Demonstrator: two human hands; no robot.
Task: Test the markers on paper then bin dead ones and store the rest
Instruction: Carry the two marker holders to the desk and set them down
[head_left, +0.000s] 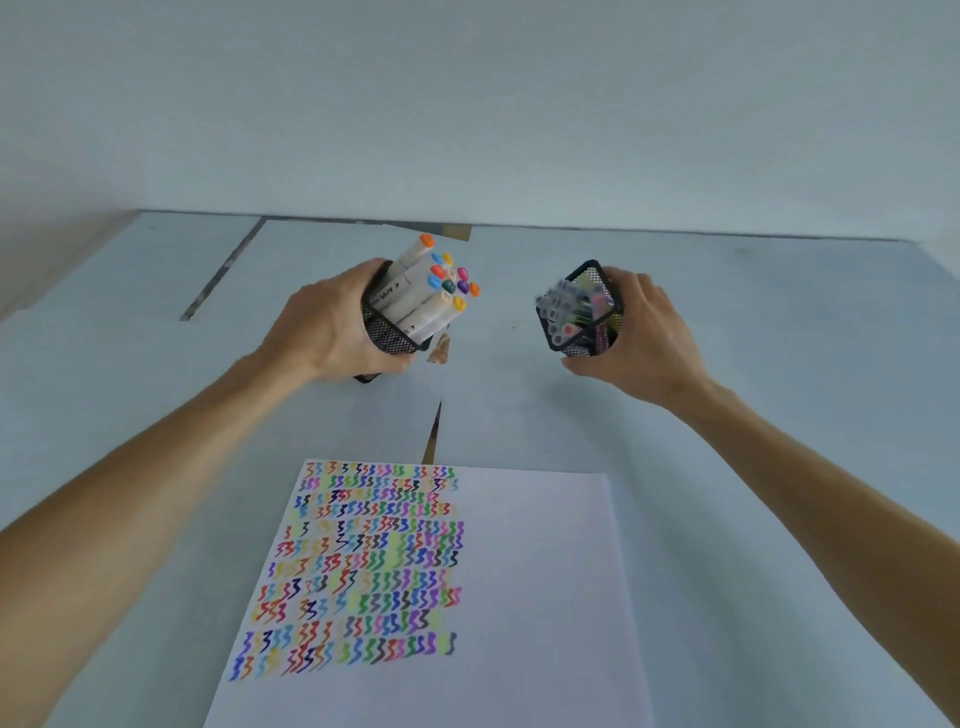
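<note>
two black mesh pen cups are in view, one in each hand, both tipped toward the middle above the pale worktop (727, 415). the left hand (322, 332) has its fingers wrapped round the left cup (387, 335), grasping it; the cup leans to the right with its base low by the worktop. it holds a bundle of white-bodied markers (421, 296) whose coloured caps point up and right: about eleven caps can be counted, among them orange, blue, yellow, red, pink, teal and purple. the right hand (641, 332) grasps the right cup (587, 317) in the same way, fingers curled round its far side and thumb underneath; this cup tilts to the left and is packed with pens (566, 306) too blurred to count. nearer the person lies one sheet of paper (540, 597), flat on the worktop, its left half filled with about eleven rows of short coloured squiggles (363, 566); its right half is blank.
</note>
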